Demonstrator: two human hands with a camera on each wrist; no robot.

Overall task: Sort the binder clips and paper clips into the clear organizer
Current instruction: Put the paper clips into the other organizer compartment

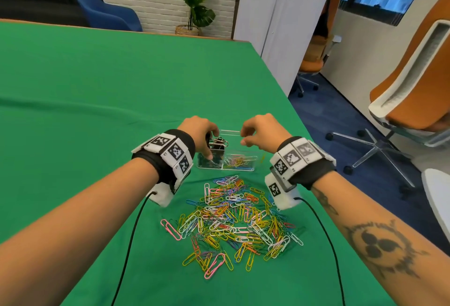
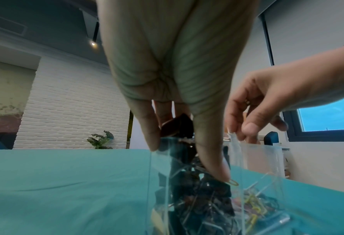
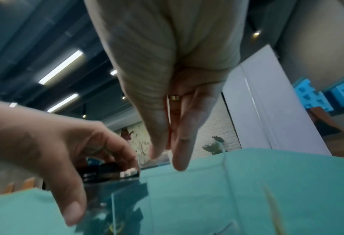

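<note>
The clear organizer (image 1: 230,132) stands on the green cloth beyond a big heap of coloured paper clips (image 1: 233,223). Black binder clips (image 1: 220,144) fill its left compartment and pile above the rim; coloured paper clips (image 1: 237,161) lie in the right one. My left hand (image 1: 211,145) curls over the binder clips (image 2: 177,125), thumb down the organizer's front wall. My right hand (image 1: 243,138) hovers over the right compartment with fingers loosely curled; I see nothing held in them in the blurred right wrist view (image 3: 168,159). A lone yellow paper clip (image 1: 263,158) shows just right of the organizer.
The table's right edge (image 1: 304,135) runs close to the organizer, with an orange office chair (image 1: 414,74) past it. Black cables (image 1: 136,228) trail from both wrist cameras across the cloth beside the heap. Green cloth stretches far to the left and back.
</note>
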